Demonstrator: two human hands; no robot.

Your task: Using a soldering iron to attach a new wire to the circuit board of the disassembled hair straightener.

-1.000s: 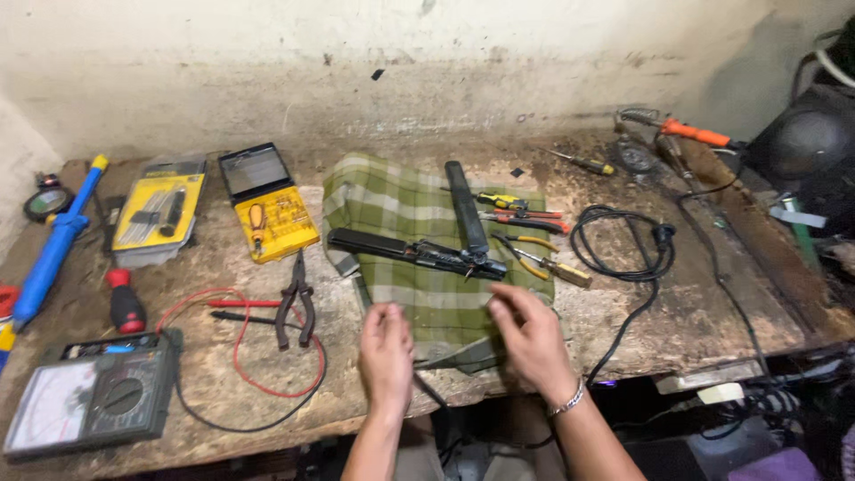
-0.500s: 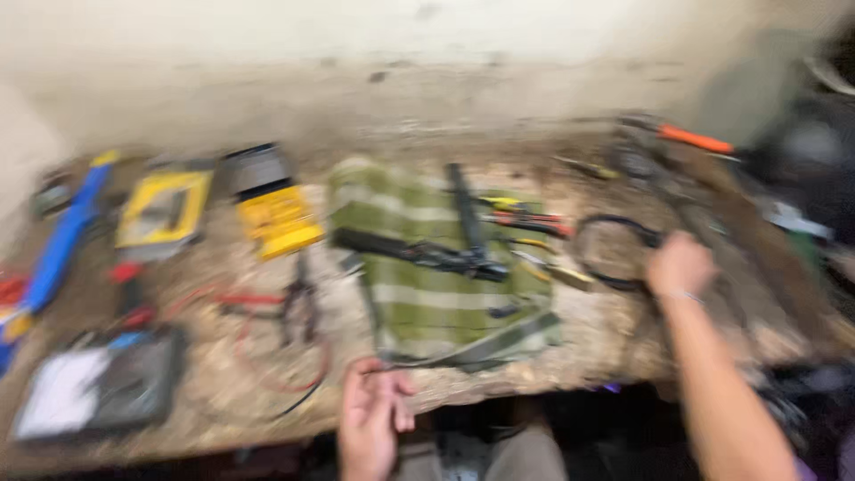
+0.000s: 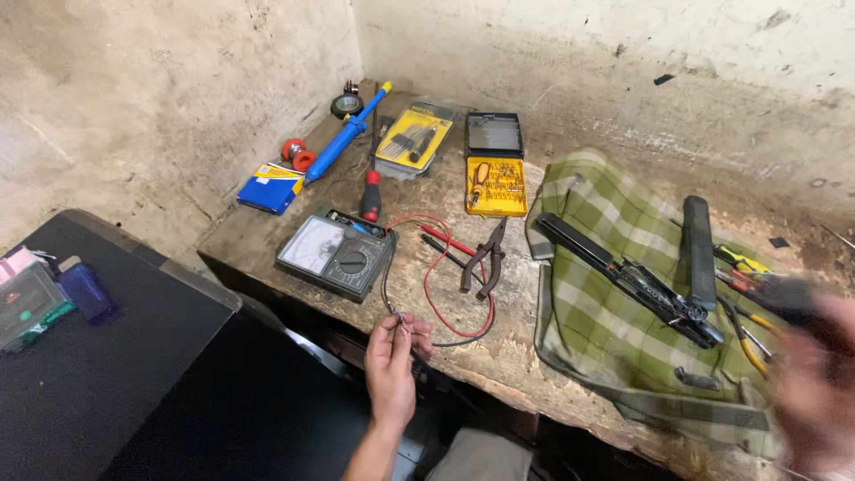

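We see our left hand (image 3: 392, 356) at the near edge of the wooden bench (image 3: 499, 356), fingers curled together and pinching the end of a thin black wire (image 3: 387, 281) between thumb and fingertips. That wire runs from the pinch up toward the grey meter (image 3: 337, 254) with a dial, which lies flat on the bench just left of and beyond the hand. A red wire (image 3: 436, 267) loops on the bench right beside the black one, between the meter and a pair of dark pliers (image 3: 485, 263).

Our right hand (image 3: 815, 374) is at the right edge of the view, badly blurred; it seems to have something dark in it, but we cannot tell how far it is closed or what it holds. It hangs over the near right part of a green checked cloth (image 3: 606, 321), on which a long black tool (image 3: 632, 276) lies slantwise, with a black flat bar (image 3: 699, 249) just beyond it.

Farther back we see an open yellow case of small bits (image 3: 496, 185), a yellow packet of tools (image 3: 411, 138) to its left, a red-handled screwdriver (image 3: 370, 196) near the meter, and a blue tube-shaped tool (image 3: 343, 138) leaning toward the left wall. A blue packet (image 3: 272, 185) lies at the far left corner of the bench. To the near left stands a black table (image 3: 107, 374) with a small blue bottle (image 3: 87, 289) on it
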